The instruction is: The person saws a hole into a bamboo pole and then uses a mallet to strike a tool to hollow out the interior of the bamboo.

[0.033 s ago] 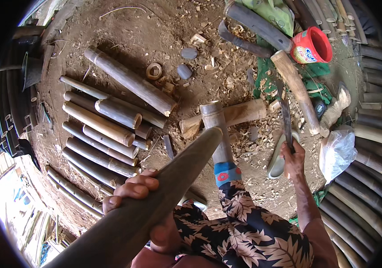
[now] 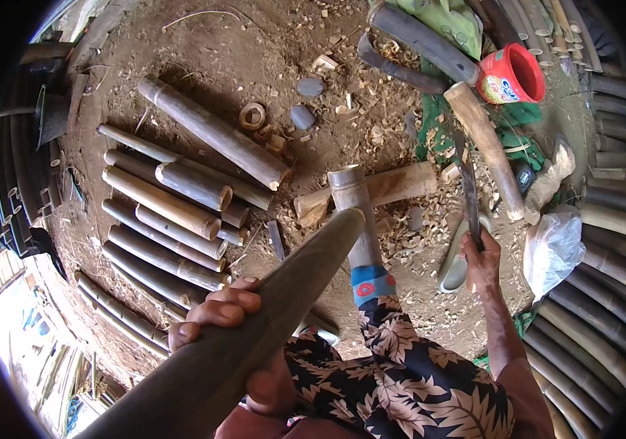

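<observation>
A thick dark bamboo pole slants up from the lower left, and my left hand is closed round it. Its far end overlaps a shorter upright-looking bamboo tube in view; whether they touch I cannot tell. The tube's near end meets a blue band with red marks beside the leaf-patterned cloth over my legs. Under the tube's far end lies a pale wooden block. On the right, my right hand grips a long dark-bladed knife, its blade pointing away from me.
Cut bamboo lengths lie in rows on the left, more along the right. A wooden mallet-like club, a red bucket, a curved blade and a clear plastic bag sit to the right. Wood chips cover the dirt floor.
</observation>
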Motion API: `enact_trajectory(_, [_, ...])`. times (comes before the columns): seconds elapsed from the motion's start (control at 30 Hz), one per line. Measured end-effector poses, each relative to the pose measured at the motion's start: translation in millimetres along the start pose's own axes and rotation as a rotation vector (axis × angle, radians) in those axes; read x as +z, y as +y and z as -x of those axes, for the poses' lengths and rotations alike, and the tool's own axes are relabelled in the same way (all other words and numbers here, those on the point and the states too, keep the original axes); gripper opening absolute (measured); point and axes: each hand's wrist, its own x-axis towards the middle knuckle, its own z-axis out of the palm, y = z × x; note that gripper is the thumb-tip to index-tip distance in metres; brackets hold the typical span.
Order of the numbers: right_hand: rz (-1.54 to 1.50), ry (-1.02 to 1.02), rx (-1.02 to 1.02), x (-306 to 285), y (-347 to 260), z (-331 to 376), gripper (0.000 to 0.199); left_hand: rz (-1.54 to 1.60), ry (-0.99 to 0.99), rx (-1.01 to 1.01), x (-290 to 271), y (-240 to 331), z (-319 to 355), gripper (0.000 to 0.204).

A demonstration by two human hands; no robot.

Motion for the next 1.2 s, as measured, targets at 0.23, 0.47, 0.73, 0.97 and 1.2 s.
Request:
enact_trajectory(0.23, [0.115,-0.025,-0.054,-12,7,-2,0.010,0.035,-0.009,-0.015,-3,-1,0,0.077])
enact_trajectory(0.47, [0.527,-0.196,-0.339,-37,-11,-18,0.023,0.044,-0.050,-0.022,-2,1,1,0.076])
enact_trajectory(0.73, [1.217,-0.592,-0.803,-47,-65,-52,0.018,0.028,-0.059,0.019,7,-2,2,0.077])
enact_trajectory(0.97, [1.357,-0.664,-1.047,24,-48,-69,0.017,0.022,-0.050,0.024,11,0,10,0.077])
enact_trajectory(1.2, [1.381,-0.647,-0.633,-103,-49,-92,0.018,-0.268,-0.051,-0.122,-25,-37,23,0.068])
